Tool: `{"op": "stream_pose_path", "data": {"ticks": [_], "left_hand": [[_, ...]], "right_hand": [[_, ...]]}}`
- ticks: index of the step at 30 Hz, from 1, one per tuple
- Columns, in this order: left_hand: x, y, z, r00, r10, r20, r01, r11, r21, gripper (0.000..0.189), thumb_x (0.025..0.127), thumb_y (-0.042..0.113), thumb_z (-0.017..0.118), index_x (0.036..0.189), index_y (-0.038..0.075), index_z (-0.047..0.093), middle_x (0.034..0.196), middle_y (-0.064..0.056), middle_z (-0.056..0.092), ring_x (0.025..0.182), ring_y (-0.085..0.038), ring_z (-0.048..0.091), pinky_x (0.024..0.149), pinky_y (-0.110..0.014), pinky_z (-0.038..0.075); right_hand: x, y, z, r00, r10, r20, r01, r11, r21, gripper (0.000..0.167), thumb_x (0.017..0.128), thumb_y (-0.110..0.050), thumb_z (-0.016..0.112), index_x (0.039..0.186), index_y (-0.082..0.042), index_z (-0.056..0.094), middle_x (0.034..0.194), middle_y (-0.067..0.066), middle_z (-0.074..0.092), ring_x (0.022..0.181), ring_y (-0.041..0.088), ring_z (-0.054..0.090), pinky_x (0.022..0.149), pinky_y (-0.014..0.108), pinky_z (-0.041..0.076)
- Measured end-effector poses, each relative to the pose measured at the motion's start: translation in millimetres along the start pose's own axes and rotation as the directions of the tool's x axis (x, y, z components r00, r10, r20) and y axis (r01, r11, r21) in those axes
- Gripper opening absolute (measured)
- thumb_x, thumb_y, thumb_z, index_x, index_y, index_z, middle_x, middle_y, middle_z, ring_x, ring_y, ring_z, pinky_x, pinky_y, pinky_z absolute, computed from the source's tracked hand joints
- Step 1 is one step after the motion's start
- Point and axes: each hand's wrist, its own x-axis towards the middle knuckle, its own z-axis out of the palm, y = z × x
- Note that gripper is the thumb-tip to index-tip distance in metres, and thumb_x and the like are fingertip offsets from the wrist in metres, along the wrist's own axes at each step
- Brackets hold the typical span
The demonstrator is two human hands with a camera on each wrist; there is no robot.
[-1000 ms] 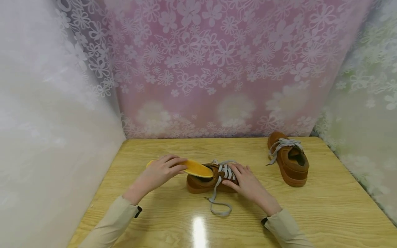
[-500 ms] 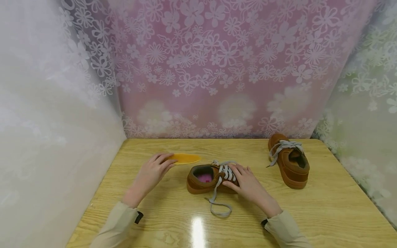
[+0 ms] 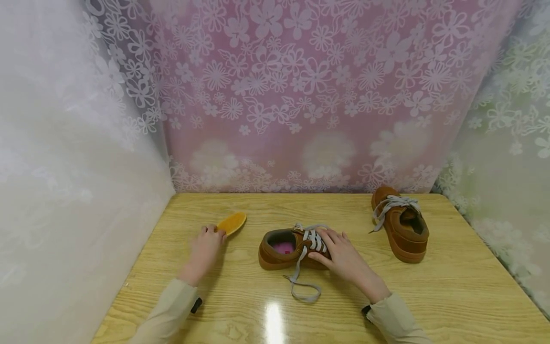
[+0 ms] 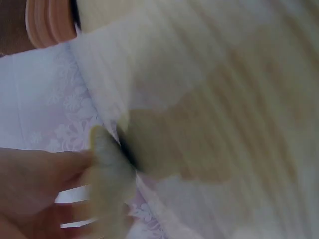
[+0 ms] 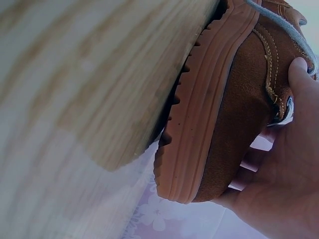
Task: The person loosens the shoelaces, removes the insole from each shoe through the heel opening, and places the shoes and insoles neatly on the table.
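Observation:
My left hand (image 3: 204, 252) pinches one end of a yellow-orange insole (image 3: 233, 223) low over the left part of the table. In the left wrist view the pale side of the insole (image 4: 110, 169) shows, partly blurred, with the thumb against it. A brown lace-up shoe (image 3: 271, 260) stands right of it, heel toward the left hand, with pink visible inside its opening. My right hand (image 3: 347, 260) holds the shoe's front part, thumb on the near side and fingers across the grey laces (image 3: 315, 241). The right wrist view shows the thumb by the laces and the shoe's sole on the tabletop.
A second brown shoe (image 3: 406, 239) with grey laces stands at the back right of the wooden table (image 3: 240, 306). One loose lace (image 3: 306, 298) loops onto the table in front of the held shoe. Flowered cloth hangs behind and at the sides.
The insole has come out of the shoe's opening and moved left with my left hand, its free end turning toward the back. The pink inside became visible. My right hand stayed on the shoe.

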Motion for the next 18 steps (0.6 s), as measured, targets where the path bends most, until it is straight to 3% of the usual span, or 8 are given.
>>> {"op": "stream_pose_path", "data": {"ticks": [6, 8, 12, 15, 18], "left_hand": [[-7.0, -1.1, 4.4, 0.992, 0.026, 0.127, -0.016, 0.997, -0.076, 0.023, 0.095, 0.026, 0.073, 0.106, 0.005, 0.074, 0.091, -0.022, 0.061, 0.076, -0.036, 0.062, 0.054, -0.048, 0.057], [-7.3, -5.9, 2.6, 0.985, 0.036, 0.167, -0.018, 0.993, -0.113, 0.028, 0.098, 0.026, 0.069, 0.116, 0.006, 0.073, 0.101, -0.024, 0.062, 0.086, -0.039, 0.063, 0.06, -0.051, 0.058], [-12.2, -18.6, -2.0, 0.972, 0.11, 0.209, -0.072, 0.981, -0.182, 0.035, 0.1, 0.022, 0.065, 0.132, 0.006, 0.066, 0.129, -0.025, 0.06, 0.114, -0.045, 0.06, 0.084, -0.06, 0.055], [-18.2, -25.0, -4.1, 0.942, 0.196, 0.272, -0.132, 0.962, -0.238, 0.042, 0.102, 0.02, 0.062, 0.141, 0.005, 0.059, 0.143, -0.024, 0.054, 0.127, -0.045, 0.054, 0.097, -0.065, 0.047], [-22.3, -26.9, -5.3, 0.903, 0.259, 0.342, -0.158, 0.942, -0.298, 0.048, 0.103, 0.019, 0.061, 0.147, 0.003, 0.052, 0.149, -0.024, 0.049, 0.131, -0.046, 0.052, 0.099, -0.069, 0.044]], "right_hand": [[0.0, 0, 0, 1.0, -0.001, -0.001, 0.001, 1.0, 0.007, 0.077, 0.097, -0.056, 0.06, 0.154, -0.007, 0.042, 0.151, 0.02, 0.047, 0.142, 0.042, 0.04, 0.117, 0.065, 0.023], [-0.1, -1, 0, 1.0, 0.001, -0.001, -0.001, 1.0, 0.008, 0.077, 0.097, -0.056, 0.06, 0.154, -0.007, 0.042, 0.151, 0.02, 0.046, 0.142, 0.042, 0.04, 0.117, 0.065, 0.023], [0.2, -2, 0, 1.0, 0.006, 0.005, -0.006, 1.0, 0.008, 0.077, 0.097, -0.056, 0.059, 0.154, -0.008, 0.042, 0.152, 0.02, 0.046, 0.143, 0.042, 0.039, 0.118, 0.065, 0.022], [-0.1, -2, 0, 1.0, 0.005, 0.003, -0.005, 1.0, 0.005, 0.076, 0.098, -0.055, 0.06, 0.154, -0.007, 0.042, 0.151, 0.021, 0.046, 0.142, 0.043, 0.039, 0.117, 0.066, 0.023], [-0.5, -3, -1, 1.0, 0.005, -0.005, -0.005, 1.0, 0.003, 0.074, 0.098, -0.053, 0.06, 0.153, -0.007, 0.043, 0.15, 0.022, 0.047, 0.142, 0.044, 0.04, 0.117, 0.066, 0.023]]}}
